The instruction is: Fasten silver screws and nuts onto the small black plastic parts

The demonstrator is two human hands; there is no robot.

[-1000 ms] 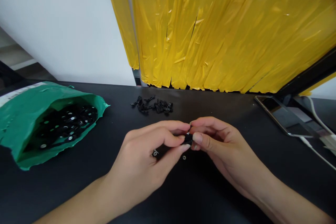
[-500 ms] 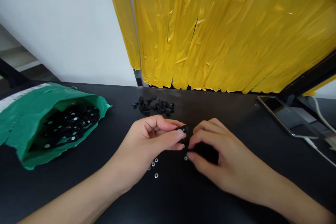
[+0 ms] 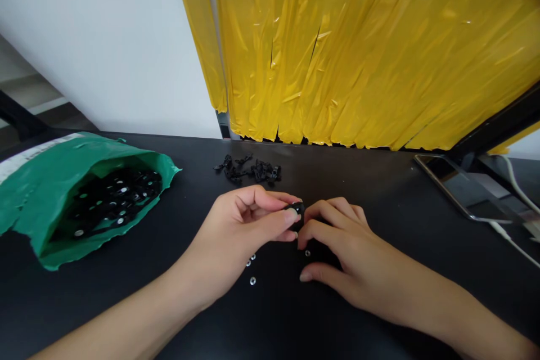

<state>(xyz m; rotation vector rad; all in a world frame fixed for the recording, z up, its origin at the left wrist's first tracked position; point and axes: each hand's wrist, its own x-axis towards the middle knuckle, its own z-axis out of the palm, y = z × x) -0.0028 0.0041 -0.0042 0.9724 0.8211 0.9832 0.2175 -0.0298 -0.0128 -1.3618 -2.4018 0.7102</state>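
Between thumb and fingers, my left hand (image 3: 253, 222) pinches a small black plastic part (image 3: 298, 208) that has a shiny spot; most of it is hidden by the fingers. Just to its right, my right hand (image 3: 337, 242) is over the table with thumb and fingers apart. A small silver ring (image 3: 307, 253) lies on the table between that thumb and forefinger, not gripped. Several more silver rings (image 3: 252, 280) lie below my left hand, partly covered by it.
A green plastic bag (image 3: 109, 149) full of black parts (image 3: 122, 197) lies open on the left. Small black clips (image 3: 264, 171) are heaped behind my hands. A phone (image 3: 455, 183) with a white cable rests at the right. Yellow plastic sheeting (image 3: 337, 67) stands at the back.
My right thumb and fingers have spread apart, the thumb moving down. The silver ring near them has shifted slightly right. My left hand keeps its pinch on the black part.
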